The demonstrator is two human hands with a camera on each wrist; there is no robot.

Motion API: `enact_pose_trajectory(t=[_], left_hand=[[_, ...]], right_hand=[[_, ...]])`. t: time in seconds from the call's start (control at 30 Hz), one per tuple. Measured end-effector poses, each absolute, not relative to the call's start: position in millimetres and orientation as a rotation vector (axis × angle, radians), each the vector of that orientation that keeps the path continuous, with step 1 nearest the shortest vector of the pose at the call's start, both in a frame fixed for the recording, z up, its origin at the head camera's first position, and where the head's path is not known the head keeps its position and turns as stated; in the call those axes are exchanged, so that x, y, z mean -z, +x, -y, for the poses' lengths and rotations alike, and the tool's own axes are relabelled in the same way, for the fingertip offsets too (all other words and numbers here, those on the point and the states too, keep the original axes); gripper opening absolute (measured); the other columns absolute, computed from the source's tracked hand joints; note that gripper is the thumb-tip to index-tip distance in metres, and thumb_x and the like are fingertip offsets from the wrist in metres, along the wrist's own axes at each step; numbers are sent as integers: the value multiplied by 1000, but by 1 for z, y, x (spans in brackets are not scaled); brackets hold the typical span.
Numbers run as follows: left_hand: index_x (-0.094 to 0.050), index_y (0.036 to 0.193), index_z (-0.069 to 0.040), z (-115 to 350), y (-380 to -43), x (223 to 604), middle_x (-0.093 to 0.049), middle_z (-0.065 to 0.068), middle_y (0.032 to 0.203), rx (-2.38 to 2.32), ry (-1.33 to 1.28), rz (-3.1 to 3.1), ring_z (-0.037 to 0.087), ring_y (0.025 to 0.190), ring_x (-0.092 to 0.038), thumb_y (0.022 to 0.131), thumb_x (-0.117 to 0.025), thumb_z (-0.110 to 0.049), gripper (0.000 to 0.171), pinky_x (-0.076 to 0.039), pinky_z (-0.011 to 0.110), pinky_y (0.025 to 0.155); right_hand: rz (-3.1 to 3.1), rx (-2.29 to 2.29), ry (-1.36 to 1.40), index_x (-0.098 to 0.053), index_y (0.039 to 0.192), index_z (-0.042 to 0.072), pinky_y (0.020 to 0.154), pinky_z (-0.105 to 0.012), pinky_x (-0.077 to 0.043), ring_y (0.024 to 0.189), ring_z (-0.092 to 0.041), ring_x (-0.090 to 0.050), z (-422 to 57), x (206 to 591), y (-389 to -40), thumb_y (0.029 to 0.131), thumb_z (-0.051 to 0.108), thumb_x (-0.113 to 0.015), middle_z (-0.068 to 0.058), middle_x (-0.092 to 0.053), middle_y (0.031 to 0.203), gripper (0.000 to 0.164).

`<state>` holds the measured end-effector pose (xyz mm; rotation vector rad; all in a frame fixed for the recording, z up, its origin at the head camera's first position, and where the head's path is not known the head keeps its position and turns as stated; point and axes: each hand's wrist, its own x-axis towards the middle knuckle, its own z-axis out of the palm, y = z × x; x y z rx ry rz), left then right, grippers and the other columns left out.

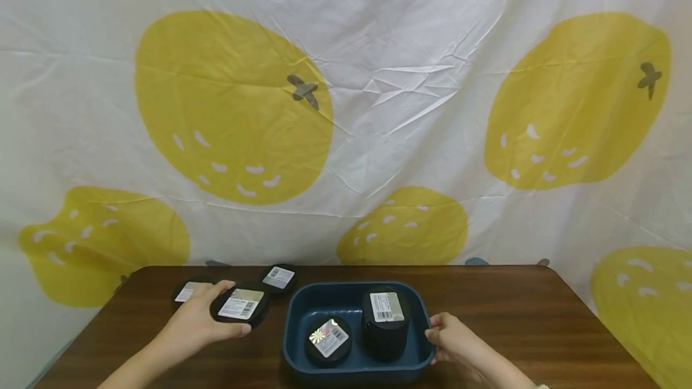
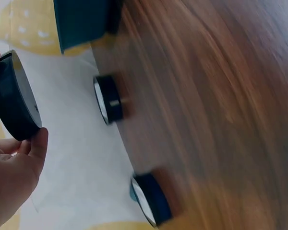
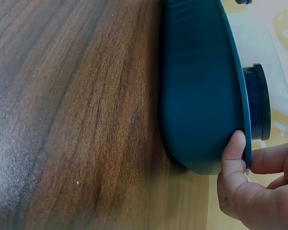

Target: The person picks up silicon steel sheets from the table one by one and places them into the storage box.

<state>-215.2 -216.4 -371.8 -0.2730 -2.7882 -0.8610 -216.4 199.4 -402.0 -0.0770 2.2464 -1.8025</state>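
My left hand (image 1: 201, 317) grips a flat round black container (image 1: 240, 304) by its sides, thumb on the near edge and fingers at the far one. In the left wrist view that round container (image 2: 14, 98) is held up off the table, its label partly visible. At the right end of a dark blue bin (image 1: 354, 370), my right hand (image 1: 456, 341) pinches the rim between thumb and fingers. Inside the bin, one labelled black container (image 1: 328, 341) lies at the left, and a taller stack of black containers (image 1: 385, 332) stands at the right.
Two more black containers lie left of the bin: one farther back (image 1: 279, 279), one partly behind my left hand (image 1: 186, 290). The brown wooden table (image 1: 503, 293) spreads beneath everything. A white curtain with yellow fruit prints (image 1: 411, 125) hangs behind its back edge.
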Motion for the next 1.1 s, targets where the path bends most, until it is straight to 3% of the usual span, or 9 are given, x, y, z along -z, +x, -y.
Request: enact_pose_trajectory(t=[0.3,0.57,0.73,0.97,1.1], left_hand=[[-52,126,-3,188,-211,368,-51,10,106,894,-351,2798,23,93,-54,52,-86,-47,93,-45,43,83],[-54,125,-3,164,-215,366,-49,5,98,966,-361,2800,15,81,-51,47,-89,-43,94,-44,32,73],[-54,124,-3,150,-219,366,-48,6,98,991,-349,2825,18,80,-51,47,-90,-40,93,-45,33,70],[-53,125,4,133,-223,369,-49,20,118,965,-421,2823,31,99,-55,48,-89,-40,95,-47,47,83],[-53,125,6,123,-224,370,-50,21,112,925,-412,2840,31,94,-55,48,-88,-41,97,-48,47,81]], right_hand=[[-2251,1802,-50,-32,102,-17,53,-25,-46,58,-17,-49,-197,401,-216,90,-8,-38,-18,-44,84,17],[-2259,1806,-36,-32,103,-18,52,-25,-46,58,-17,-49,-198,401,-216,90,-8,-39,-20,-44,87,18],[-2273,1813,-37,-32,102,-18,51,-24,-46,58,-18,-48,-197,402,-216,89,-8,-39,-19,-45,85,18],[-2272,1817,-32,-32,102,-17,51,-24,-45,58,-18,-48,-197,404,-216,89,-8,-39,-18,-45,83,17],[-2277,1817,-14,-33,102,-17,50,-24,-45,59,-18,-48,-197,404,-217,89,-9,-39,-18,-45,84,17]])
